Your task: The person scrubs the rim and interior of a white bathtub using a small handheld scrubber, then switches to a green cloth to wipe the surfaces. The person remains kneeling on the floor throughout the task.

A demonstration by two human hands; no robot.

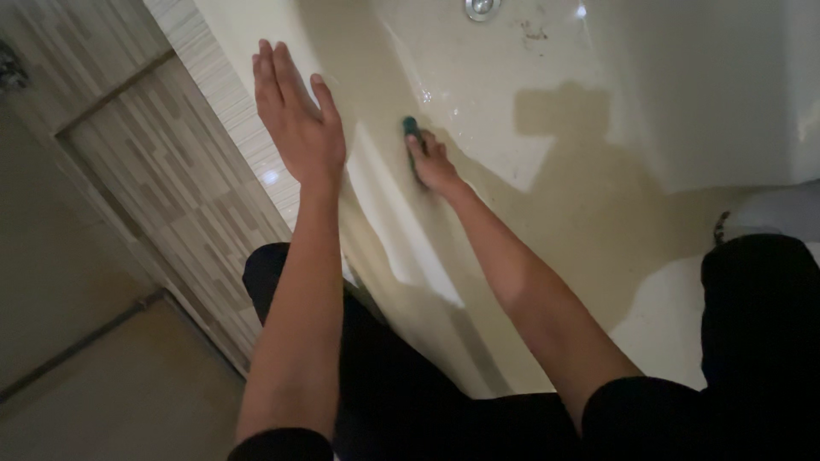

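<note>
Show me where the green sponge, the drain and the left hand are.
green sponge (411, 128): head view, on its top end above the fingers.
drain (481, 7): head view, on its metal cap.
left hand (299, 119): head view, on the back of the hand.

This is a home bathroom. A cream bathtub (547, 77) fills most of the view, its glossy inner wall wet and shining, with a round metal drain fitting (481, 7) at the top edge. The tub's outer side is clad in striped grey-beige tiles (162, 179), and a plain floor (128, 401) lies beside it.
</note>
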